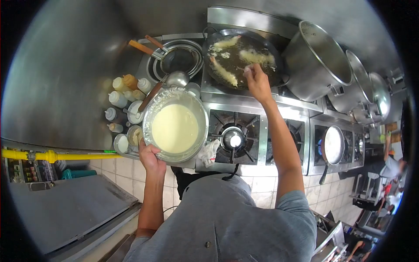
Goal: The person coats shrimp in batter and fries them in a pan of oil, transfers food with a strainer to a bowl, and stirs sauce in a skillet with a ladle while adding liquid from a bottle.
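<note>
My left hand (152, 158) grips the near left rim of a steel mixing bowl (202, 126) holding pale yellow batter (174, 128). Over the dark frying pan (279, 72) on the back burner, my right hand (257, 81) is closed with its fingertips pinched together. Whatever they hold, if anything, is too small to make out. In the pan's oil lie battered shrimp: one along the left (223, 72), one at the top (228, 42), and a battered piece (256, 57) just beyond my right fingertips. Loose batter crumbs (225, 55) float between them.
Strainers (179, 59) with wooden handles and a ladle (178, 79) lie behind the bowl. Squeeze bottles (118, 99) stand left. A white cloth (209, 153) lies beside the front burner (233, 139). Tall pots (316, 61) stand right, and a pan (334, 145) sits over a blue flame. People are at far right.
</note>
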Demonstrator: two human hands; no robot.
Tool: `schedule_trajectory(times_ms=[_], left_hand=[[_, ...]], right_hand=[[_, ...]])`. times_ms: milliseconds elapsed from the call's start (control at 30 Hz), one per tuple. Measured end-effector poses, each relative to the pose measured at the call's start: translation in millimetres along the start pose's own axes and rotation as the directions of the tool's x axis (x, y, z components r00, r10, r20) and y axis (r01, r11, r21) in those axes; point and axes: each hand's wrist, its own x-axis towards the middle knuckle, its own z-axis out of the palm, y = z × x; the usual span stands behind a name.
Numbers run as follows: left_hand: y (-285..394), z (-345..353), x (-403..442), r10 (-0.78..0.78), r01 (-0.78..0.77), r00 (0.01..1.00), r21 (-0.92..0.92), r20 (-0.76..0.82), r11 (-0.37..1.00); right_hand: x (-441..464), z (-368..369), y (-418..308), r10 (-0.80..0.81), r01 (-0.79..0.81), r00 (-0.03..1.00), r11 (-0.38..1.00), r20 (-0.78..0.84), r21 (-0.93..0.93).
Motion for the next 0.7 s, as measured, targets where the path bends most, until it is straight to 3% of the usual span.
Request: schedule_trajectory(times_ms=[167,267,467,700], left_hand=[[0,3,-1,-0.001,0.0,1.0,0.02,0.016,1.0],[5,9,-4,0.034,-0.034,0.999,0.017,0.027,0.999],[12,-3,-3,0.046,-0.044,0.996,0.037,-0.074,0.998],[12,-10,6,0.027,-0.023,0.997,0.052,-0.078,0.998]], right_hand=[[74,30,29,-0.113,0.083,0.986,0.971,-0.122,-0.226],[120,50,36,-0.021,-0.002,0.998,0.93,-0.06,-0.367],[162,89,61,0.099,-0.119,0.992,0.941,-0.081,-0.317],[159,86,55,0.055,-0.055,0.998,0.933,-0.011,-0.356]])
